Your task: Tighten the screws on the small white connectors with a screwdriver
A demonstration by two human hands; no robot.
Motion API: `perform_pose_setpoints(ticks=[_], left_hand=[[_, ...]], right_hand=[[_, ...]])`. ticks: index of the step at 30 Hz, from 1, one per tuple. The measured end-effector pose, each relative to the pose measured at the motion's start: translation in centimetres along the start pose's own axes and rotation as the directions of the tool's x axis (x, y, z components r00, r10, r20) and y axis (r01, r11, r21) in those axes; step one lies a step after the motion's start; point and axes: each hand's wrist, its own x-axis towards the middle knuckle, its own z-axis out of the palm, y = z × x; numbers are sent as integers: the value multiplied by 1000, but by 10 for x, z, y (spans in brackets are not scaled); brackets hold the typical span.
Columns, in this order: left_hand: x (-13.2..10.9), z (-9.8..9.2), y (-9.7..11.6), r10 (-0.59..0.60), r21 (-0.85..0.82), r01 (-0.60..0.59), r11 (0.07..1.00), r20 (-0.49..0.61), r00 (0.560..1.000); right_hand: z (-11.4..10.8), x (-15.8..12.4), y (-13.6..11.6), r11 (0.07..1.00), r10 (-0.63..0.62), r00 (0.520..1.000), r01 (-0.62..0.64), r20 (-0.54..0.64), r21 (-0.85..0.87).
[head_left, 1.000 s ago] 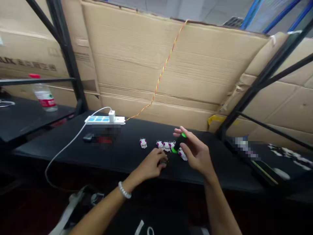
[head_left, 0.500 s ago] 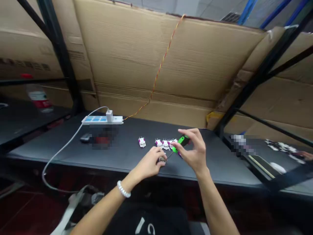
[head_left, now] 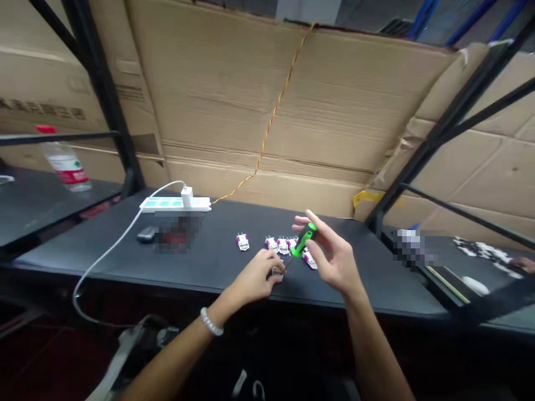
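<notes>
My left hand [head_left: 259,276] is closed around a small white part [head_left: 276,271] at the front of the black table; the fingers cover most of it. In my right hand [head_left: 331,253] is a green and black screwdriver [head_left: 305,239], held by its handle between thumb and fingers. Its thin shaft slants down to the left, with the tip at the white part; the exact contact is hidden. Several white and purple parts with thin pins [head_left: 283,245] sit in a row just behind. One similar part [head_left: 242,241] lies apart to the left, and another [head_left: 309,259] is beside the screwdriver.
A white power strip [head_left: 175,204] with a plugged-in charger [head_left: 186,196] stands at the back left, its cable [head_left: 104,257] hanging over the front edge. Cardboard [head_left: 259,89] closes off the back. Black frame posts [head_left: 112,106] flank the table. A bottle [head_left: 69,165] stands far left.
My right hand has turned the screwdriver handle and its fingers have shifted, leaving the handle more upright and in fuller view. My left hand stays in place on the white part.
</notes>
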Motion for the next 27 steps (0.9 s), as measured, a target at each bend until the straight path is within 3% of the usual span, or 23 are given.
perform_pose_setpoints(ticks=[5, 10, 15, 19, 23, 27], left_hand=[[0, 0, 0, -6, 7, 6, 1000, -5, 1000], [0, -1, 1, -8, 10, 8, 1000, 4, 1000], [1, -1, 1, -11, 8, 11, 1000, 1, 1000], [0, -1, 2, -13, 12, 13, 1000, 0, 1000], [0, -1, 3, -10, 15, 10, 1000, -1, 1000], [0, -7, 3, -34, 86, 35, 996, -11, 999]], right_hand=[[-2, 0, 8, 973, -86, 982, 47, -167, -225], [0, -4, 13, 995, 0, 1000, 2, -25, 98], [1, -3, 10, 996, -33, 989, 20, -141, -92], [5, -3, 9, 996, 51, 998, -47, -45, 73], [9, -5, 13, 993, 92, 986, -81, -137, 86], [-1, -11, 13, 981, 98, 958, -47, -270, 189]])
